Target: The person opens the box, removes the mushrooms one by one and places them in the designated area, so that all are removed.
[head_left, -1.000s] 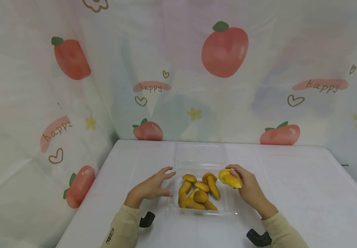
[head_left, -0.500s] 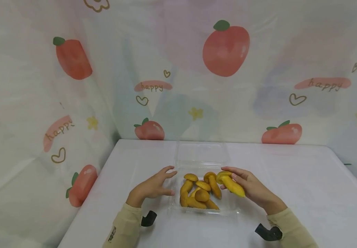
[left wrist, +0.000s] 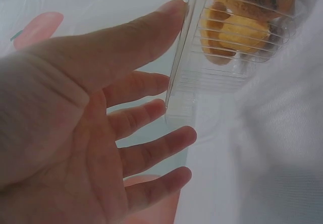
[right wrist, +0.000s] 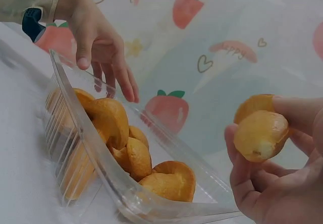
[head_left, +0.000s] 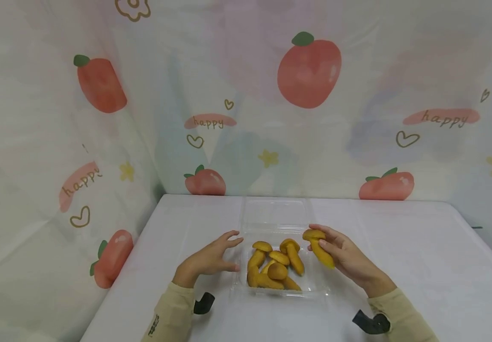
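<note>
The mushroom [head_left: 322, 256] in the right hand [head_left: 348, 261] has swung from nearly level to cap up, stem slanting down; curled fingers pinch it above the box [head_left: 313, 282]'s right edge, so it seems repositioned, not released. The left hand [head_left: 207, 256], fingers spread, holding nothing, has stayed by the left edge. Other mushrooms [head_left: 277, 271] lie inside, lid [head_left: 276, 211] folded back toward the worktop [head_left: 400, 247]'s far edge.

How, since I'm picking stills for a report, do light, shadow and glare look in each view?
Head view: soft, even light, small glints on the clear box; left wrist view: a soft-edged shadow greys the white table, and the box's ribbed wall streaks the mushrooms behind it; right wrist view: muted light, pale reflections along the box's rim.
</note>
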`<state>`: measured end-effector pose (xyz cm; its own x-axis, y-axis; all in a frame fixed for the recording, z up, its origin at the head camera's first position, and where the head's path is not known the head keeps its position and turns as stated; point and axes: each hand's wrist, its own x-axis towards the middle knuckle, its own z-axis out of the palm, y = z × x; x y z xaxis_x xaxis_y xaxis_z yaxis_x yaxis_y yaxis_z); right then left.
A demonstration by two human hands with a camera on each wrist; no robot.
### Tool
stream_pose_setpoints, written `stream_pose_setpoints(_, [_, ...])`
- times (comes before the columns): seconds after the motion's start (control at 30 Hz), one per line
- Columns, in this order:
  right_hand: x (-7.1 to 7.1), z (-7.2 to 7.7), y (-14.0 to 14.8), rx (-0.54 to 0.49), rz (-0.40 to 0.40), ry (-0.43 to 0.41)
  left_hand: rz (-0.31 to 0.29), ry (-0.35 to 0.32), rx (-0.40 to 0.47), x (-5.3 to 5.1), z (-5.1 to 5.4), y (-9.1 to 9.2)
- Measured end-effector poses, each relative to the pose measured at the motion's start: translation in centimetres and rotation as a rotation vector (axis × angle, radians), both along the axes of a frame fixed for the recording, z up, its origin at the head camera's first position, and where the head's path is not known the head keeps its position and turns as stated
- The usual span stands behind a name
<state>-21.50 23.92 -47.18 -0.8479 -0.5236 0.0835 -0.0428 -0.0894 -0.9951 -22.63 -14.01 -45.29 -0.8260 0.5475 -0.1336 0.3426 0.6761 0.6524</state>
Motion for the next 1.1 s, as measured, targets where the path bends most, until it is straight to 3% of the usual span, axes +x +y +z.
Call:
stream_pose_setpoints(0.3, [0.3,0.5,-0.2,0.089,-0.081,0.026,0.017,-0.008,-0.004,0.1,-0.2,0.0])
stream_pose_setpoints(0.53, [0.7,0.8,-1.0,0.190,-0.219,0.196,0.010,-0.002,-0.012,0.1,-0.3,0.0])
stream_pose_setpoints(0.83, [0.8,0.8,-1.3,0.136,-0.474,0.336,0.007,0.000,0.006,0.1,-0.2,0.1])
stream_pose_setpoints(1.1, [0.6,0.8,-0.8,0.087,-0.526,0.310,0.001,0.007,0.003,-0.1,-0.4,-0.1])
